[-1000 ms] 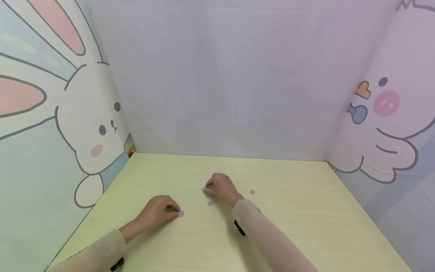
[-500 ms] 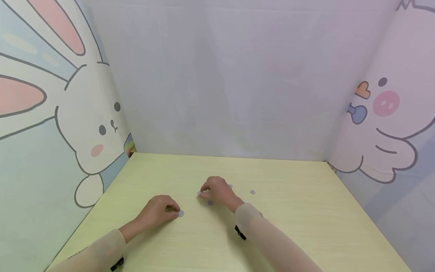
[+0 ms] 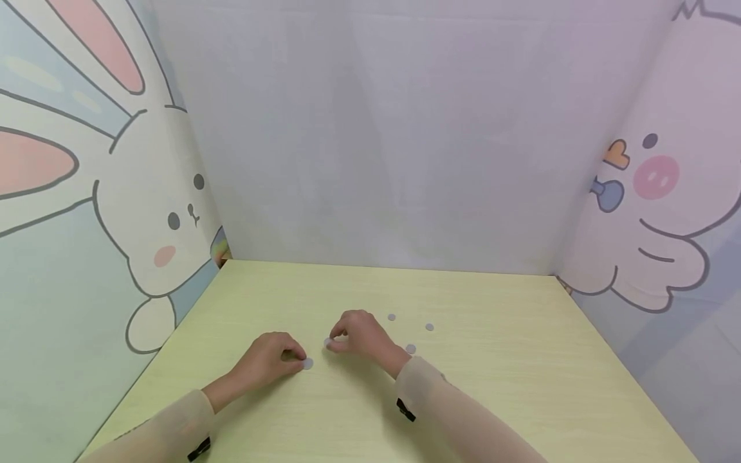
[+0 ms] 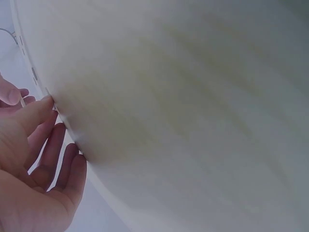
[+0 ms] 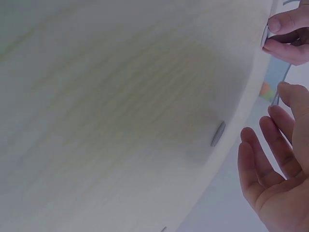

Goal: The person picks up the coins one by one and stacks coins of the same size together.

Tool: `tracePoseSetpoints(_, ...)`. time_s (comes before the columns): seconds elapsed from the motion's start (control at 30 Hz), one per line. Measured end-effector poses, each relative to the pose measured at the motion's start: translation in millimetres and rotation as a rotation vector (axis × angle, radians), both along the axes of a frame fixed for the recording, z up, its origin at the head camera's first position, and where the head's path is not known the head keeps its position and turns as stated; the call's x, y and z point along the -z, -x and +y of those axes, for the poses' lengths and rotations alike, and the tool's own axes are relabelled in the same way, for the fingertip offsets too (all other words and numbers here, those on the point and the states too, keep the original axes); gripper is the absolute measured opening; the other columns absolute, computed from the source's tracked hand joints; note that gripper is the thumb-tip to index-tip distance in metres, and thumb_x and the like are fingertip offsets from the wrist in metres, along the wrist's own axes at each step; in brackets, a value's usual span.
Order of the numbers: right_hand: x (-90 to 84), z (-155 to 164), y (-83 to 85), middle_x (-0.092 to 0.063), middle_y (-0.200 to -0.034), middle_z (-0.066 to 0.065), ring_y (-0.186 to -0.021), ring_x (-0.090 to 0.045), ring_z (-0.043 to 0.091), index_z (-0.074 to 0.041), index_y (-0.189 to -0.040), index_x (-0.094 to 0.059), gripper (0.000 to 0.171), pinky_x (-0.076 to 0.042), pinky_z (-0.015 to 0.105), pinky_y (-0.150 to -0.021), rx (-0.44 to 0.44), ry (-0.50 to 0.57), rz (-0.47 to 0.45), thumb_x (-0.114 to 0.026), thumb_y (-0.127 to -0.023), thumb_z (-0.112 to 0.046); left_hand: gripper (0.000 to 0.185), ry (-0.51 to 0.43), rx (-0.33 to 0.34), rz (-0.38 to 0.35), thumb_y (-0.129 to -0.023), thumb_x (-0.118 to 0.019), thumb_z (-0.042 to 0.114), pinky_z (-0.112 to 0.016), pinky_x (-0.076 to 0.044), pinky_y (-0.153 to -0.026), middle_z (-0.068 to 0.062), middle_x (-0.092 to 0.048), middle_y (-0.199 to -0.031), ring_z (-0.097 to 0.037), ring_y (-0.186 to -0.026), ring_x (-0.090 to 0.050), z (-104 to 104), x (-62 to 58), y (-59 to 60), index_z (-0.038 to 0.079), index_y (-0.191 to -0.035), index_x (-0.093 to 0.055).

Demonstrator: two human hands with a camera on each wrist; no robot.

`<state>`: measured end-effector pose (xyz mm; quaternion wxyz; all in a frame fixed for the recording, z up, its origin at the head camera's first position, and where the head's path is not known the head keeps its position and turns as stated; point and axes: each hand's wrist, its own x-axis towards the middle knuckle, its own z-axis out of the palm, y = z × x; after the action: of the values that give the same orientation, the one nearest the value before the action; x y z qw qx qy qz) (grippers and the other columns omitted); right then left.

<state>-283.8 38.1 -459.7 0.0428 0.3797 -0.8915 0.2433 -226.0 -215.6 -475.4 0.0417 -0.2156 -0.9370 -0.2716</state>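
Low over the table's left-middle, my left hand (image 3: 269,357) pinches a small silver-grey disc (image 3: 308,363) between thumb and index finger. Its edge shows on the tabletop in the right wrist view. My right hand (image 3: 361,337) pinches a second such disc (image 3: 328,343) by its rim, held above the surface just right of the left hand's disc. In the right wrist view this disc (image 5: 275,98) stands edge-on at the fingertips, and the other fingers are loosely bent. One disc (image 5: 218,134) lies flat below the right hand there; in the head view the hand covers that spot.
Beyond and beside the right wrist lie more discs: one farther back (image 3: 392,317), one to the right (image 3: 429,326), and one close to the sleeve (image 3: 410,348). The pale wooden table (image 3: 509,373) is bounded by a grey cloth backdrop (image 3: 393,161) and cartoon-printed side cloths.
My right hand has moved left and toward me, bringing its disc close to the left hand's. Discs behind its wrist have come into sight. The left hand has stayed in place.
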Motion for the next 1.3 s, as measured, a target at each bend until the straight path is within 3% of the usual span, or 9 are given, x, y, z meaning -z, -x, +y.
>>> tracePoseSetpoints(0.4, 7.5, -12, -15.5, -0.077, -0.087, -0.008, -0.079, -0.063, 0.002, -0.016, -0.093, -0.087, 0.01, -0.048, 0.014, -0.077, -0.025, -0.033, 0.024, -0.085, -0.092, -0.025, 0.008, 0.004, -0.007, -0.001, -0.088, -0.089, 0.03, -0.036, -0.056, -0.086, 0.016, -0.074, -0.09, -0.011, -0.091, -0.069, 1, 0.0, -0.2, 0.025, -0.09, -0.083)
tracePoseSetpoints(0.8, 9.9, -22, -23.7, -0.075, -0.083, -0.008, -0.07, -0.05, -0.003, -0.015, -0.093, -0.087, 0.01, -0.041, 0.015, -0.072, -0.034, -0.059, 0.038, -0.086, -0.091, -0.025, 0.011, 0.013, 0.007, 0.009, -0.085, -0.091, 0.019, -0.032, -0.055, -0.081, 0.016, -0.075, -0.09, -0.01, -0.089, -0.068, 0, -0.4, -0.3, 0.025, -0.089, -0.083)
tracePoseSetpoints(1.3, 12.8, -32, -25.8, -0.075, -0.084, -0.012, -0.077, -0.058, -0.002, -0.017, -0.092, -0.087, 0.01, -0.047, 0.014, -0.072, -0.01, -0.095, 0.01, -0.086, -0.092, -0.028, 0.01, 0.004, 0.012, 0.011, -0.086, -0.09, 0.018, -0.031, -0.055, -0.081, 0.017, -0.075, -0.09, -0.01, -0.089, -0.069, 0, -1.2, -1.4, 0.024, -0.089, -0.083)
